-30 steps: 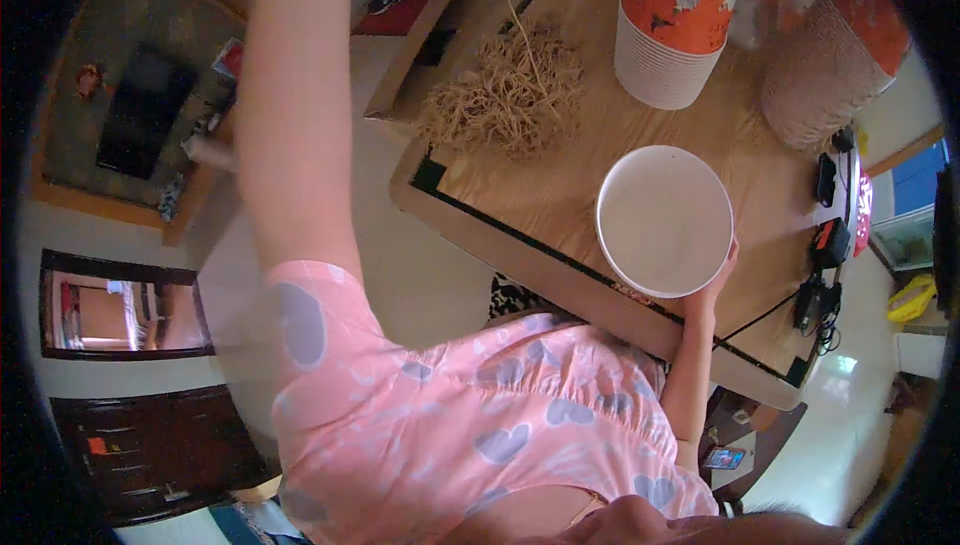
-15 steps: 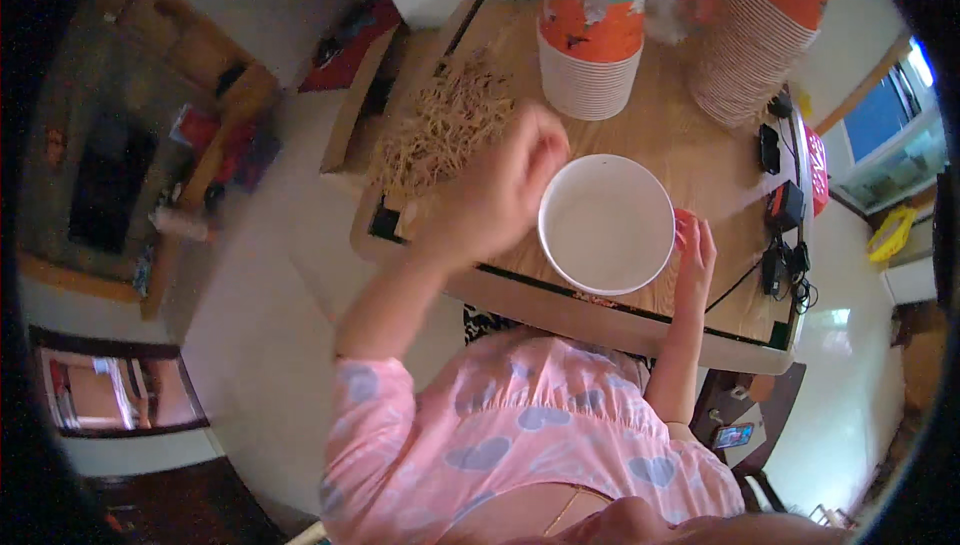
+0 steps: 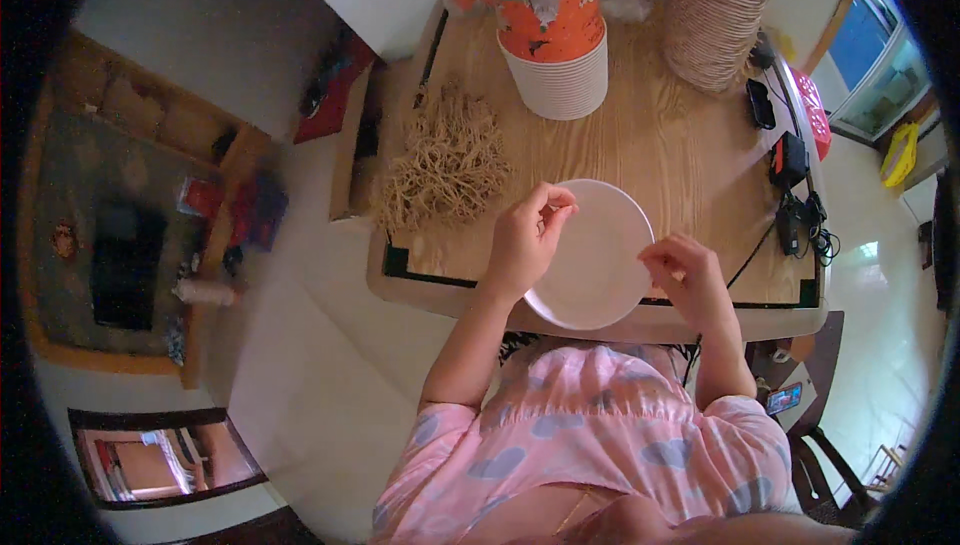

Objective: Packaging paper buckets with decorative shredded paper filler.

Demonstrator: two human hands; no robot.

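Note:
A white round paper tub with its mouth toward me sits at the table's near edge. My left hand is over its left rim, the thumb and fingers pinched together; whatever they hold is too small to see. At the right rim my right hand is also closed, its fingertips pressed together beside the rim. I cannot make out what is in them. Left of the tub lies a tangled heap of tan paper-like cords. Beyond it stands an upside-down stack of white tubs, the top one printed orange and green.
A taller stack of tubs leans at the back right of the wooden table. Black adapters and cables line the right edge, near a red patterned item. A phone rests on a chair at lower right.
My left hand has come from the cord heap side to the tub's left rim. My right hand has moved up to the right rim with its fingers drawn together.

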